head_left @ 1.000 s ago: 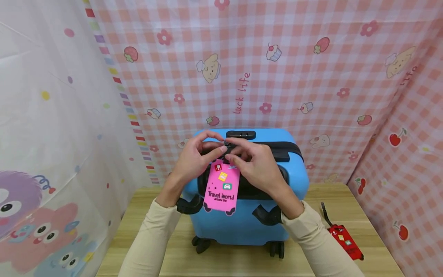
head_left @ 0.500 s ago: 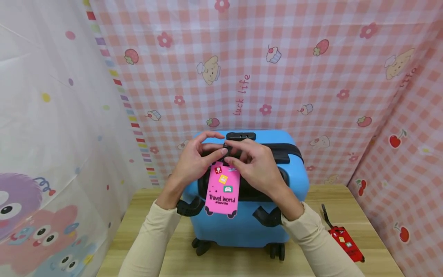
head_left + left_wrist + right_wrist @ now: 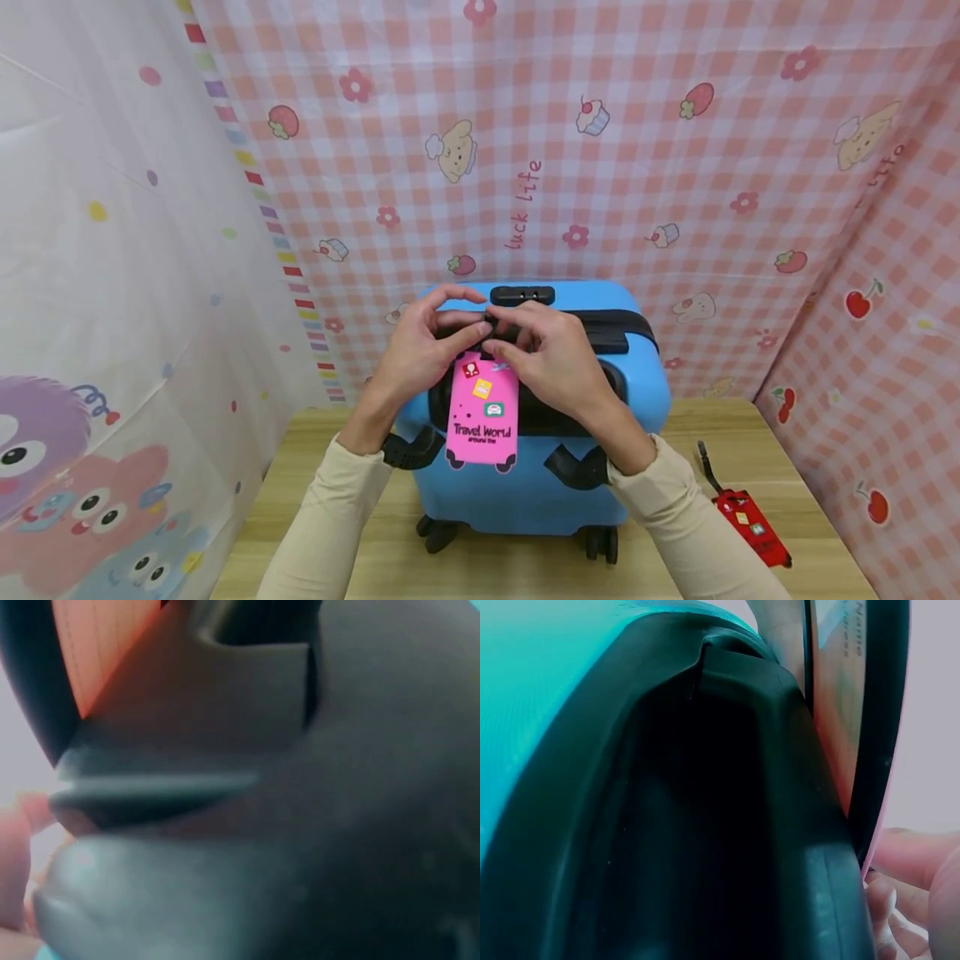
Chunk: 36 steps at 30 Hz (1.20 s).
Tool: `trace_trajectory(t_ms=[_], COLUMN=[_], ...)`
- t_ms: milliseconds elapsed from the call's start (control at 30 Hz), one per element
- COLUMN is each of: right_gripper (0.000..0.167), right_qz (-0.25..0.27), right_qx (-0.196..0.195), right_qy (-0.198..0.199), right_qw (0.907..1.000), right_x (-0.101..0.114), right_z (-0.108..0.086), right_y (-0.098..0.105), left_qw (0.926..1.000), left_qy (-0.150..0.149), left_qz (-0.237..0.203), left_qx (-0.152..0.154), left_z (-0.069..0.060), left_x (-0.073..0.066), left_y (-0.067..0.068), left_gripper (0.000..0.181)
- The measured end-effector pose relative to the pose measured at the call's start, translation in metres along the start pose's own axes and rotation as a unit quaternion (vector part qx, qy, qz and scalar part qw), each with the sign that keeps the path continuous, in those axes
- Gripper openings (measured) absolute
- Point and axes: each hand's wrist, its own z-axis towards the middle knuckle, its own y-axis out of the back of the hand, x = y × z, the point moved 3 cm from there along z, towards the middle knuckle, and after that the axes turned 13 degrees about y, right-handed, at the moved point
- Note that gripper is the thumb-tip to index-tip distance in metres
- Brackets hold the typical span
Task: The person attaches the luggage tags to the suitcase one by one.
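Note:
A pink luggage tag [image 3: 482, 410] printed "Travel World" hangs in front of the black handle area of a blue suitcase [image 3: 525, 492]. The left hand [image 3: 426, 346] and the right hand [image 3: 551, 354] meet above it, both pinching the tag's black strap [image 3: 489, 323]. How the strap runs between the fingertips is hidden. The right wrist view has the tag edge-on [image 3: 885, 742] beside the black handle [image 3: 810, 795], with fingers at its far end. Mostly the dark handle [image 3: 180, 892] fills the left wrist view.
A red luggage tag [image 3: 752, 527] with a black strap lies on the wooden table [image 3: 330, 500], right of the suitcase. A black combination lock [image 3: 522, 296] sits on top of the suitcase. Pink checked cloth [image 3: 630, 183] hangs behind, white patterned cloth [image 3: 202, 292] at the left.
Compared with a second ago, the pink tag hangs slightly lower and straighter. Both hands stay nearly in place, with the right thumb shifted slightly left.

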Motion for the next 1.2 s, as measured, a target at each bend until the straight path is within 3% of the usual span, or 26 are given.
trace_trajectory(t_ms=[167,367,567,800,1200], right_gripper=[0.027,0.016,0.014,0.015,0.017], right_qz=[0.007,0.003,0.022,0.019,0.051], right_qx=[-0.02,-0.018,-0.03,-0.026,-0.037], right_qy=[0.0,0.002,-0.037,-0.076,-0.076], right_qw=[0.9998,0.9998,0.9986,0.9966,0.9951], right_x=[-0.001,-0.005,-0.01,-0.011,-0.012], right_z=[0.002,0.01,0.01,0.007,0.005], right_y=[0.002,0.005,0.006,0.005,0.005], left_qw=[1.0,0.9996,0.9974,0.9973,0.9961], left_qy=[0.0,-0.024,-0.049,-0.05,-0.037], left_qz=[-0.002,0.009,0.051,0.05,0.059], left_qx=[0.004,0.006,-0.016,-0.021,-0.054], left_z=[0.0,-0.001,0.0,-0.001,-0.003], left_x=[0.001,0.001,-0.001,-0.001,0.002], left_y=[0.0,-0.001,-0.001,-0.002,-0.003], left_gripper=[0.027,0.023,0.026,0.027,0.023])
